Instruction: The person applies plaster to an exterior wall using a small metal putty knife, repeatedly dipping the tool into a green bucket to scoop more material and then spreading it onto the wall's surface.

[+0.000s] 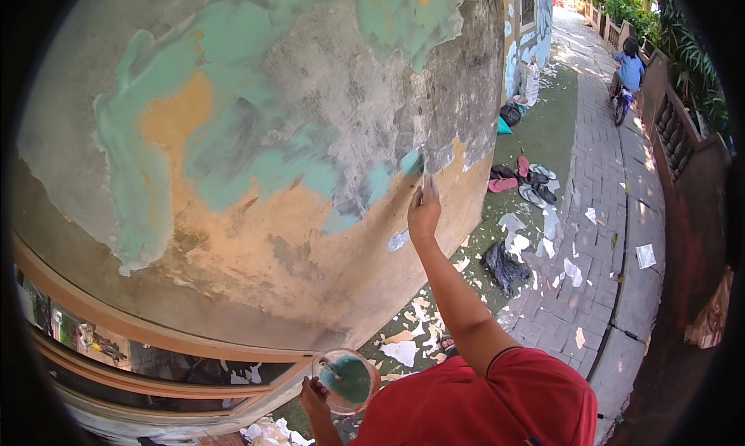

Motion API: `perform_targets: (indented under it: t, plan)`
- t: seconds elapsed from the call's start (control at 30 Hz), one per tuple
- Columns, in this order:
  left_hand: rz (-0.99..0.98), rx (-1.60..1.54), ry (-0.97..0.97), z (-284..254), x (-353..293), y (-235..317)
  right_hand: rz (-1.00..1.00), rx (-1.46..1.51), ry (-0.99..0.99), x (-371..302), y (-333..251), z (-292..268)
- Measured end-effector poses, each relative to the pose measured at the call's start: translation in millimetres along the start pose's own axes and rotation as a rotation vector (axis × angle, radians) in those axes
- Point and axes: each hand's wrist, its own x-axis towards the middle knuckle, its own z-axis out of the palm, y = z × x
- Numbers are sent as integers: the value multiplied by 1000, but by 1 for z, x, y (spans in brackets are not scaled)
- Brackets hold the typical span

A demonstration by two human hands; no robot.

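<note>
My right hand [424,211] is stretched far forward, its fingers closed around a slim grey hand tool [427,179]. The tool's tip meets the wall [334,81] near the corner, beside a small teal patch; its exact kind is too small to make out. Green smears, tan areas and bare grey plaster cover that wall. Low on the left, my left hand [314,397] grips the side of a round bucket [375,381]. Inside the bucket is green paint [349,380], also coating part of its inner wall.
Several sandals [524,182] and a black plastic bag [506,267] lie by the wall among pale paint flakes [400,353]. A person on a small bicycle [623,104] is on the paved path [594,213]. A framed window [171,360] sits below the painted area.
</note>
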Motion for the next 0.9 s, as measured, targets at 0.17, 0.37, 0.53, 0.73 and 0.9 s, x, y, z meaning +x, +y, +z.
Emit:
perform_targets:
  t: [0.17, 0.37, 0.53, 0.73, 0.9]
  plan:
    - [64, 36, -11, 10, -10, 17, -133, 4, -20, -49, -42, 32]
    - [-9, 45, -37, 35, -19, 24, 20, 208, -376, -123, -81, -31]
    - [63, 112, -175, 96, -34, 42, -38, 167, -1054, -143, -83, -85]
    - [77, 245, -240, 113, -72, 81, -449, -27, -1698, -214, -101, -68]
    - [127, 287, -298, 140, -86, 97, -735, -271, -1920, -284, -85, -30]
